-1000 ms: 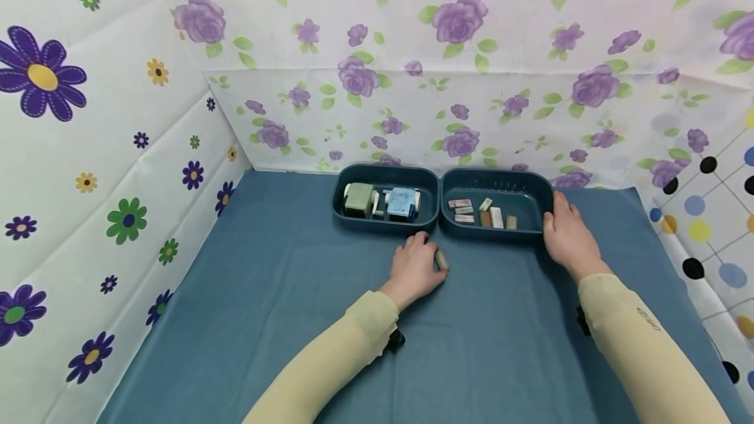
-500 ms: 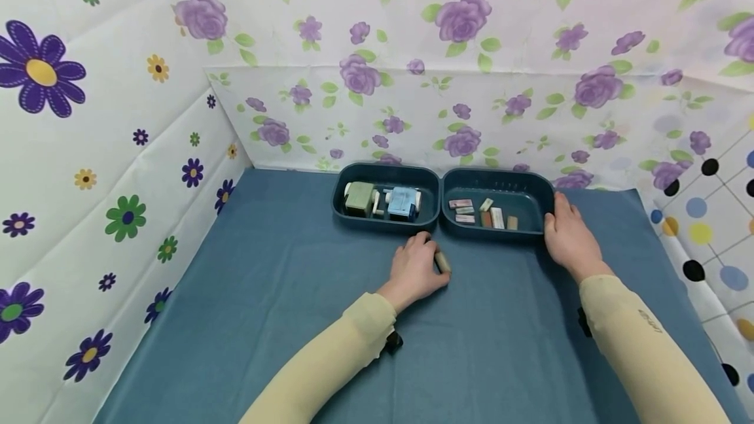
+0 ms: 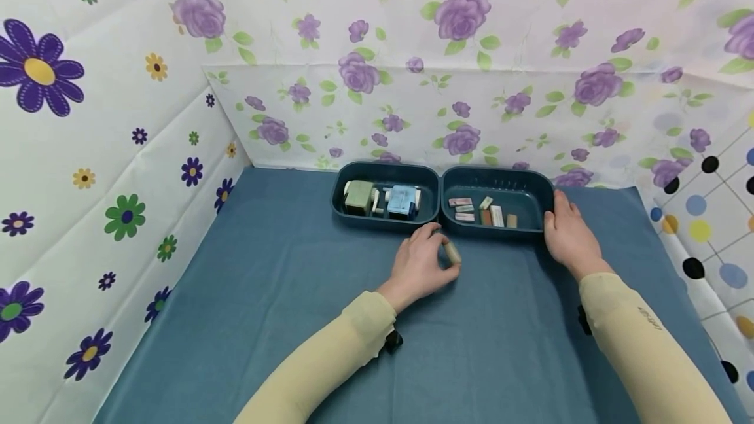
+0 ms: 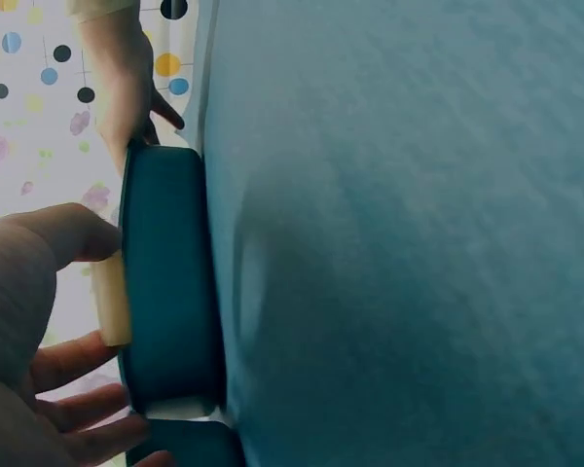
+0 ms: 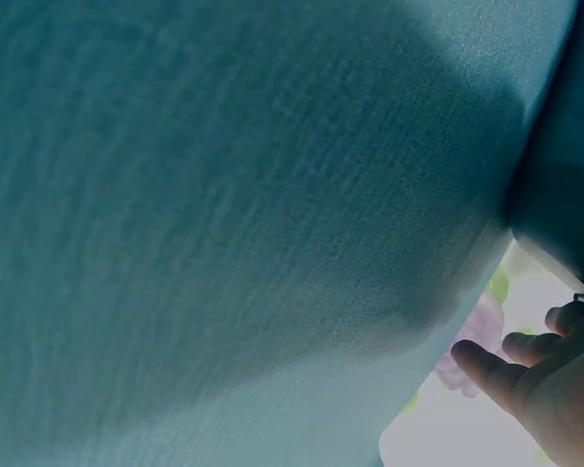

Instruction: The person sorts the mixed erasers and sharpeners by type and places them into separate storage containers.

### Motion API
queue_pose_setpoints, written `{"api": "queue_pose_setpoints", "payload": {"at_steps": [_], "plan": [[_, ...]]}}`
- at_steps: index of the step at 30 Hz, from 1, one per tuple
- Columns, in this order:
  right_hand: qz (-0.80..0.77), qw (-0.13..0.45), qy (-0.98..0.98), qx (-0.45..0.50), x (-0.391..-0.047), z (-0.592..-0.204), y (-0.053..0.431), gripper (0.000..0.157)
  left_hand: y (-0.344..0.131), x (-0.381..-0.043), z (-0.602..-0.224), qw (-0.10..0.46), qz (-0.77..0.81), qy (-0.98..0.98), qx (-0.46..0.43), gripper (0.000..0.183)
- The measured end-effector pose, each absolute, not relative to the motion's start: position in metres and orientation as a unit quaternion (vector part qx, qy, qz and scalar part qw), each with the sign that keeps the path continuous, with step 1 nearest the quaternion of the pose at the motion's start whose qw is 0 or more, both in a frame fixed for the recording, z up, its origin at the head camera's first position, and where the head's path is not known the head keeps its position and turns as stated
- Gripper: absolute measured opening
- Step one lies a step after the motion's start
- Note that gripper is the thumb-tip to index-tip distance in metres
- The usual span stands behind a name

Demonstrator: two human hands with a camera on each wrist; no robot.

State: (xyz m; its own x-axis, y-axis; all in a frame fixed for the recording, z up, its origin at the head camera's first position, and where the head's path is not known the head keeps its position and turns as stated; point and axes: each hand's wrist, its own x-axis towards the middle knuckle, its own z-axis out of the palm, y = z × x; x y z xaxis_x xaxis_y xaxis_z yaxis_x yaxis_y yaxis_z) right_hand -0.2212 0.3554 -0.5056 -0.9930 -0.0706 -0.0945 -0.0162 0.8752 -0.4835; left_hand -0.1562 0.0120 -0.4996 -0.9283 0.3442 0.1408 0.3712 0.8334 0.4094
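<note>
My left hand (image 3: 415, 268) pinches a small beige eraser (image 3: 451, 252) between thumb and fingers, just in front of the two dark blue trays. In the left wrist view the eraser (image 4: 113, 302) stands out against the tray. My right hand (image 3: 570, 235) rests against the right end of the right tray (image 3: 538, 231), its fingers fairly straight along the outside. That tray holds several small erasers (image 3: 497, 216) in pink, white, brown and tan. In the left tray (image 3: 383, 223) sit a green crank pencil sharpener (image 3: 359, 197) and a blue one (image 3: 403, 201).
Both trays stand side by side at the back of a blue cloth-covered table (image 3: 283, 319). A flower-print sheet (image 3: 406, 38) rises right behind them. Other patterned sheets close off the left and right sides.
My left hand has shifted slightly right with the pinched eraser, and its fingers appear more spread. The right hand and both trays have stayed in place.
</note>
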Motion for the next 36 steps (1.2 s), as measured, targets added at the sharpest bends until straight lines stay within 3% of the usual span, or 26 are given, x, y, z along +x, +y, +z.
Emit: {"api": "queue_pose_setpoints", "payload": {"at_steps": [14, 36], "plan": [[-0.245, 0.052, 0.968, -0.024, -0.222, -0.509, 0.357, 0.069, 0.011, -0.164, -0.485, 0.129, -0.224, -0.948, -0.189, 0.044], [-0.247, 0.04, 0.968, -0.02, -0.22, -0.508, 0.354, 0.069, 0.004, -0.195, -0.471, 0.136, -0.216, -0.953, -0.161, 0.044]]}}
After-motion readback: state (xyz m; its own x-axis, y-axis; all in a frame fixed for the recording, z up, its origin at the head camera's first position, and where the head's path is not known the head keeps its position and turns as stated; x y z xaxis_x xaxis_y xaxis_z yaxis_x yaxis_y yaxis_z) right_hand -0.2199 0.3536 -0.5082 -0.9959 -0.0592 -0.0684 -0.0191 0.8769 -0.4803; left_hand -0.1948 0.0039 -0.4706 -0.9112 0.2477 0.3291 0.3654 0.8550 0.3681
